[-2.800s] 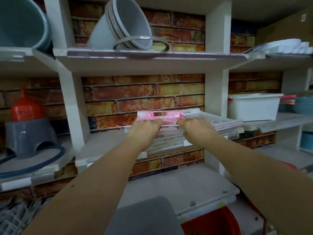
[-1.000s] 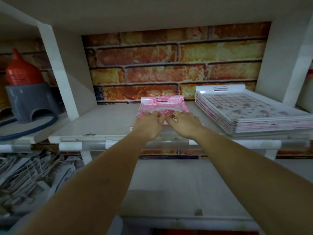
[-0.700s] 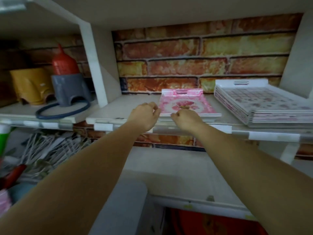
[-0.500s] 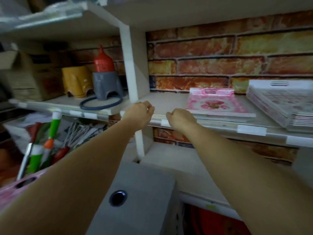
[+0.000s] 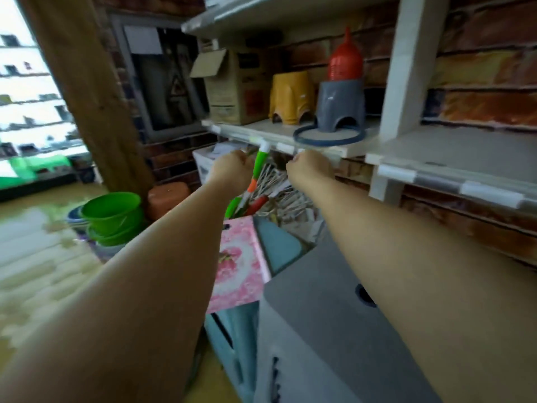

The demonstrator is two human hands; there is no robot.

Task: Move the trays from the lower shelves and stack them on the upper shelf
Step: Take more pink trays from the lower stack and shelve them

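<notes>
A pink flowered tray (image 5: 242,266) lies flat and low down, on teal plastic items beside a grey stool (image 5: 334,338). My left hand (image 5: 232,167) and my right hand (image 5: 308,167) are stretched out in the air above and beyond it, just below the front edge of the white shelf (image 5: 430,154). Both hands have their fingers curled and hold nothing. My left forearm hides the tray's left part. The trays set on the shelf earlier are out of view to the right.
On the shelf stand a cardboard box (image 5: 232,85), a yellow stool (image 5: 292,98) and a grey stool topped by a red funnel (image 5: 341,104). Green-handled tools (image 5: 257,175) lean under it. Green basins (image 5: 112,216) sit by a wooden post (image 5: 87,82).
My view has swung left, away from the pink tray left on the shelf. Both hands let go of it and moved left along the shelf edge, empty.
</notes>
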